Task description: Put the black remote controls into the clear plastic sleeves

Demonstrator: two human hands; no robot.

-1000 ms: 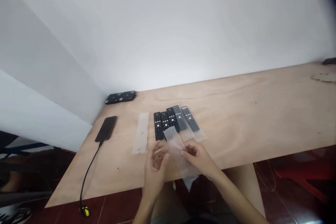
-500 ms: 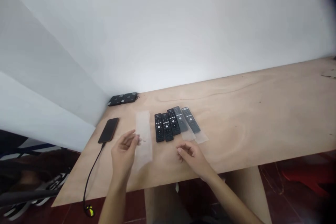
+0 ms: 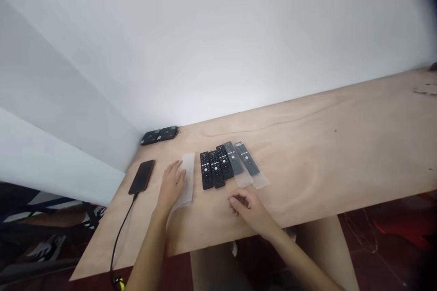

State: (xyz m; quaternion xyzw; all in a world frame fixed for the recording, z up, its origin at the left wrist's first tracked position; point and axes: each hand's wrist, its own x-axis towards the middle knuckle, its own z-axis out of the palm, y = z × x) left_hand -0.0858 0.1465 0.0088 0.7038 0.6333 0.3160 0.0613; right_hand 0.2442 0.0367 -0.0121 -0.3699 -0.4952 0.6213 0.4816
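Note:
My left hand [image 3: 171,185] lies over an empty-looking translucent plastic sleeve [image 3: 188,175], fingers stretched forward and hiding its left part. It is open and does not grip the sleeve. To the right of the sleeve, three bare black remote controls [image 3: 215,169] lie side by side. Beside them are two more remotes in translucent sleeves, one [image 3: 233,157] partly under the other [image 3: 247,158]. My right hand [image 3: 248,209] rests near the table's front edge, just below the remotes. Its fingers are loosely curled and apart, with nothing visible in them.
A phone [image 3: 142,176] with a black cable [image 3: 119,232] lies on the left of the wooden table [image 3: 317,154]. Two flat black boxes [image 3: 160,134] sit in the back corner against the wall [image 3: 218,45]. Another person's shoe [image 3: 48,248] shows at the lower left.
My left hand has moved forward and flattened from a loose curl above the sleeve to stretched fingers on it. The right hand stays about where it was. The view has shifted slightly.

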